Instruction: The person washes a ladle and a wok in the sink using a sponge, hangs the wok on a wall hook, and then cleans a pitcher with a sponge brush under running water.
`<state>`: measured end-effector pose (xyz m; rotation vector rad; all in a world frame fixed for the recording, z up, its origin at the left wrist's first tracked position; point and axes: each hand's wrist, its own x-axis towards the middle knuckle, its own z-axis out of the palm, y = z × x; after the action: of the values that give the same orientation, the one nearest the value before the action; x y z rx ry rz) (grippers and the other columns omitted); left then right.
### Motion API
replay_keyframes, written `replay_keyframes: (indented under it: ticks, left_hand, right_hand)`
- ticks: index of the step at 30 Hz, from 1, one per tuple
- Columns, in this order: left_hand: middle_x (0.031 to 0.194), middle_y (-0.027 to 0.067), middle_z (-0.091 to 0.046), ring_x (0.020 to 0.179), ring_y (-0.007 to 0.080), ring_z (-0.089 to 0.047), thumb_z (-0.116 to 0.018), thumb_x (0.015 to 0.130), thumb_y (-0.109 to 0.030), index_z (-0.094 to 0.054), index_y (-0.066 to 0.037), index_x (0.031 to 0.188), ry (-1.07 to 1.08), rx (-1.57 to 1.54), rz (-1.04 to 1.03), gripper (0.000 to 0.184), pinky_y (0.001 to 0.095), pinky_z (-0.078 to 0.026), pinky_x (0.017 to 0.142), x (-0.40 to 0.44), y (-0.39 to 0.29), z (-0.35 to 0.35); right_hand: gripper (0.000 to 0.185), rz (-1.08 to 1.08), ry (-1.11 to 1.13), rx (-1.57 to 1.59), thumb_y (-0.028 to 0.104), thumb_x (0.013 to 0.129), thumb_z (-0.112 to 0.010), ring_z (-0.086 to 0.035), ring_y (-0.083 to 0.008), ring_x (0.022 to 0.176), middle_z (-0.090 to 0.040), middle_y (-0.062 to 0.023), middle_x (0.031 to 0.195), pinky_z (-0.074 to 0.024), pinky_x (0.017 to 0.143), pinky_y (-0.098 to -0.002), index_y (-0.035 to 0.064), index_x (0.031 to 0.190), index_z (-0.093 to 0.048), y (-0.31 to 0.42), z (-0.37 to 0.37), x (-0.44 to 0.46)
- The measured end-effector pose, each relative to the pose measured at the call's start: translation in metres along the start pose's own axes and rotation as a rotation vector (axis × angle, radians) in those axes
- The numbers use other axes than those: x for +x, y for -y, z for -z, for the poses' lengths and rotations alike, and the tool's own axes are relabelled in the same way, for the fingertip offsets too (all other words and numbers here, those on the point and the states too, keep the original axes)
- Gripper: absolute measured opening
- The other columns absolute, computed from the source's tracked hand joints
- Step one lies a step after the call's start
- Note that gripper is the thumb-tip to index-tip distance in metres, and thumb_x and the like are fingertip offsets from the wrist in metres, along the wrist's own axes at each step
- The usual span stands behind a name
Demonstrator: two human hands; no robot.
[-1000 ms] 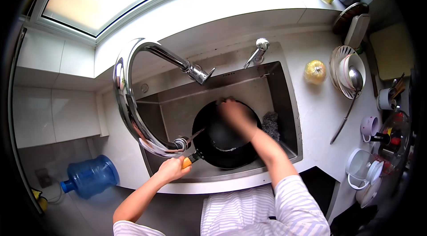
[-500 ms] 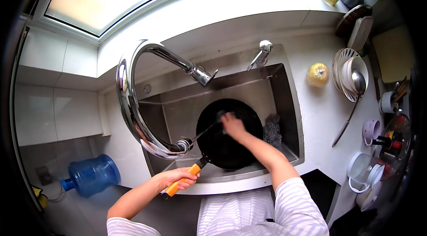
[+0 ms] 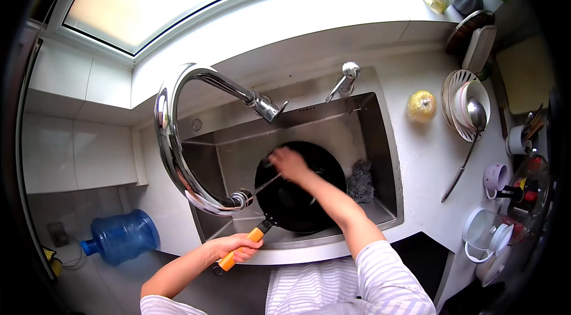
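A black frying pan [image 3: 297, 208] with an orange handle sits tilted in the steel sink. My left hand [image 3: 238, 248] is wrapped round that handle at the sink's front edge. Over the far left part of the pan's inside is my right hand [image 3: 289, 164], smeared by motion, its fingers curled down. A small greyish thing shows at its fingertips, too blurred to name. From the chrome faucet [image 3: 172, 131], a thin stream of water runs into the pan near my right hand. A grey scrubbing cloth or mesh [image 3: 360, 182] lies in the sink, right of the pan.
Around the pan are the sink walls [image 3: 380, 136]. A small chrome tap lever [image 3: 344, 82] stands behind. On the right counter are a yellow wrapped round item [image 3: 422, 106], stacked bowls with a ladle [image 3: 476, 116], and cups [image 3: 495, 177]. A blue water bottle [image 3: 124, 236] lies at left.
My right hand has moved left across the pan, towards its far left rim. The whole view has shifted slightly. My left hand keeps its hold on the handle.
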<state>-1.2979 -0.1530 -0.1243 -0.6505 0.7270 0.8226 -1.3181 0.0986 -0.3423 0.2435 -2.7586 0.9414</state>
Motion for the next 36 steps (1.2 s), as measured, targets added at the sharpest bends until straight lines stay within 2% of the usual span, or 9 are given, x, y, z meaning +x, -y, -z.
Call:
replay_keyframes:
  ticks: [6, 11, 18, 20, 21, 23, 25, 31, 36]
  left_hand:
    - [0.058, -0.0054, -0.036, 0.039, 0.0016, -0.03, -0.054, 0.094, -0.012, -0.045, -0.012, 0.097, 0.009, -0.021, -0.048, 0.01, 0.0186, -0.026, 0.034, 0.006, 0.014, -0.009]
    - [0.058, -0.0054, -0.036, 0.039, 0.0015, -0.031, -0.054, 0.092, -0.009, -0.045, -0.011, 0.097, -0.029, 0.026, -0.158, 0.01, 0.0183, -0.027, 0.035, 0.011, 0.027, -0.029]
    - [0.059, -0.003, -0.038, 0.04, 0.0066, -0.038, -0.055, 0.087, -0.006, -0.045, -0.009, 0.094, -0.375, 0.318, -0.354, 0.012, 0.0226, -0.034, 0.036, -0.016, 0.043, -0.069]
    - [0.06, -0.0003, -0.044, 0.042, 0.0105, -0.045, -0.055, 0.084, -0.008, -0.046, -0.006, 0.096, -0.698, 0.66, -0.503, 0.016, 0.0264, -0.04, 0.038, -0.027, 0.05, -0.077]
    - [0.068, 0.0108, -0.057, 0.044, 0.0167, -0.055, -0.057, 0.081, -0.011, -0.046, -0.002, 0.107, -0.861, 0.849, -0.482, 0.029, 0.032, -0.045, 0.039, -0.033, 0.048, -0.079]
    - [0.074, 0.0215, -0.062, 0.06, 0.0345, -0.064, -0.059, 0.079, -0.012, -0.045, -0.001, 0.11, -1.066, 1.146, -0.576, 0.036, 0.0456, -0.05, 0.054, -0.03, 0.047, -0.065]
    - [0.076, 0.0256, -0.063, 0.077, 0.0466, -0.062, -0.062, 0.078, -0.012, -0.044, -0.002, 0.108, -1.236, 1.296, -0.611, 0.037, 0.0545, -0.049, 0.069, -0.03, 0.043, -0.061]
    - [0.075, 0.0215, -0.064, 0.072, 0.0418, -0.064, -0.062, 0.076, -0.007, -0.044, -0.004, 0.103, -1.393, 1.504, -0.716, 0.032, 0.051, -0.051, 0.063, -0.023, 0.035, -0.06]
    - [0.074, 0.0206, -0.064, 0.066, 0.0388, -0.064, -0.058, 0.078, -0.005, -0.046, -0.003, 0.101, -1.41, 1.618, -0.73, 0.026, 0.0477, -0.051, 0.058, -0.018, 0.031, -0.058]
  right_hand:
    - [0.034, -0.021, 0.268, -0.613, 0.019, 0.085, -0.05, -0.052, -0.0294, 0.106, -0.054, -0.0097, 0.118, -0.044, 0.084, -0.0429, 0.0131, 0.117, -0.057, -0.039, 0.054, -0.111]
    - [0.035, -0.342, 0.902, 0.213, 0.024, 0.087, -0.057, -0.058, -0.041, 0.103, -0.052, -0.0217, 0.119, -0.0514, 0.082, -0.0478, 0.0045, 0.114, -0.049, 0.071, 0.073, -0.129]
    - [0.032, -0.787, 0.285, 1.217, 0.015, 0.086, -0.058, -0.054, -0.0147, 0.098, -0.06, -0.0067, 0.104, -0.0435, 0.087, -0.0278, 0.0018, 0.116, -0.055, 0.085, 0.103, -0.125]
    - [0.038, -1.177, -0.085, 1.567, 0.014, 0.085, -0.058, -0.056, -0.0152, 0.098, -0.06, -0.0034, 0.107, -0.045, 0.087, -0.0283, 0.0033, 0.122, -0.053, 0.055, 0.102, -0.153]
    - [0.04, -1.061, -0.063, 1.701, 0.013, 0.084, -0.055, -0.058, -0.0157, 0.098, -0.059, -0.0033, 0.11, -0.0467, 0.088, -0.0277, 0.0054, 0.124, -0.052, 0.048, 0.138, -0.155]
    - [0.04, -1.153, -0.262, 1.853, 0.012, 0.084, -0.052, -0.058, -0.0231, 0.103, -0.058, -0.0062, 0.113, -0.0505, 0.093, -0.0458, 0.0135, 0.124, -0.052, 0.028, 0.166, -0.168]
    - [0.037, -1.224, -0.395, 1.833, 0.011, 0.085, -0.048, -0.056, -0.0244, 0.105, -0.057, -0.0066, 0.113, -0.0497, 0.093, -0.0556, 0.0145, 0.121, -0.052, 0.021, 0.199, -0.166]
    - [0.032, -1.121, -0.52, 1.975, 0.014, 0.09, -0.052, -0.056, -0.0212, 0.107, -0.057, -0.0069, 0.115, -0.0495, 0.096, -0.0478, 0.009, 0.122, -0.05, -0.005, 0.221, -0.152]
    - [0.036, -0.868, -0.436, 1.526, 0.007, 0.09, -0.059, -0.056, -0.0194, 0.108, -0.056, -0.0101, 0.118, -0.0515, 0.092, -0.0399, 0.0082, 0.124, -0.046, 0.023, 0.208, -0.105]
